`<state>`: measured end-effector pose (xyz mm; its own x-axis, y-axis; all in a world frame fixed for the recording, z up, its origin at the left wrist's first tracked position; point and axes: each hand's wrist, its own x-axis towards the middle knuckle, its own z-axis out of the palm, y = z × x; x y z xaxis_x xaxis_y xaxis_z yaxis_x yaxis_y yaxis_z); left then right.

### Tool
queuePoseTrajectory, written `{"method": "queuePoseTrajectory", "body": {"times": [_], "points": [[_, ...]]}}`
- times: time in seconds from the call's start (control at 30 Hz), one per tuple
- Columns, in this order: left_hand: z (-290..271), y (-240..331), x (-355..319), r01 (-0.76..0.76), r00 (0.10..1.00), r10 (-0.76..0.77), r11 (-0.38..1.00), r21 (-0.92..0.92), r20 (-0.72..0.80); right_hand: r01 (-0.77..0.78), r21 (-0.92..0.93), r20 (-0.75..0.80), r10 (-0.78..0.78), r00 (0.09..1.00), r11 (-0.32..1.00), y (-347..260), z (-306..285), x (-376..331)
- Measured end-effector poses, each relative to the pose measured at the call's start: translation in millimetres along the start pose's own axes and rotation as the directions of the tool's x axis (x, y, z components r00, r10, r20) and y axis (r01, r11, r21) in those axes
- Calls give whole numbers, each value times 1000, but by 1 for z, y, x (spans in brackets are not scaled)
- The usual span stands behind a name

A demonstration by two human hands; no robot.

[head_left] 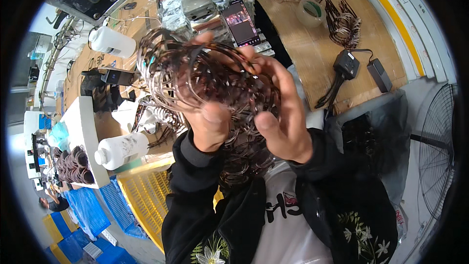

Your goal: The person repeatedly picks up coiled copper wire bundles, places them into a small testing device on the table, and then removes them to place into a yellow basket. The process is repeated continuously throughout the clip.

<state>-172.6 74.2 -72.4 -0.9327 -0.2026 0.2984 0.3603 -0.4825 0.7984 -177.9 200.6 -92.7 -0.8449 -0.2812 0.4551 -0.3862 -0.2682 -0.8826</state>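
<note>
1. The left hand [211, 123] grasped a loose bundle of thin brown eyeglass frames [195, 80], its thumb in front and its fingers largely hidden behind.
2. The right hand [289, 120] closed around the bundle's other end, fingers curled over the top and thumb in front; its exact contact was blurred.
3. The bundle lay between both palms and fanned out beyond the left hand's fingertips. Good handling, in my judgement, called for light, even pressure from both sides, since such slim rims could bend or hook together.
4. Squaring the splayed end against the left palm would probably have kept stray loops from slipping out.
5. More brown frames [244, 159] sat below and between the wrists; whether they joined the held bundle, I could not tell, so a tug might have snagged them.
6. Beyond the right hand, a cardboard-covered table [312, 66] bore a clear tape roll [305, 13], another frame cluster [344, 27] and a black power adapter [346, 64].
7. Just past the fingertips stood a lit phone [241, 23].
8. Left of the left hand were two white bottles [113, 43]; nearer the body, a yellow crate [146, 198].
9. Far right of the right hand stood a fan [437, 151].
</note>
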Motion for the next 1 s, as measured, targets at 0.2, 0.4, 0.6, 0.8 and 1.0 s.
{"method": "queuePoseTrajectory", "body": {"times": [0.2, 0.4, 0.6, 0.8, 1.0], "points": [[5, -4, 1, -133, 980, 150, 983, 124, -135, 248, -357, 45, -248, 968, 901, -1, 4, 14], [-8, 12, 8, -116, 973, 167, 950, 290, -159, 125, -266, 83, -106, 991, 956, 6, 16, 26], [-57, 37, 9, -328, 934, 328, 944, 22, -139, -82, -548, 116, 173, 978, 832, 20, -36, 54], [-89, 28, -19, -238, 926, 266, 962, 133, -269, 150, -628, 427, 176, 887, 764, 75, -39, 31], [-96, 24, -24, -232, 933, 251, 967, 105, -256, 369, -584, 486, -52, 872, 723, 72, -35, 44]]}}
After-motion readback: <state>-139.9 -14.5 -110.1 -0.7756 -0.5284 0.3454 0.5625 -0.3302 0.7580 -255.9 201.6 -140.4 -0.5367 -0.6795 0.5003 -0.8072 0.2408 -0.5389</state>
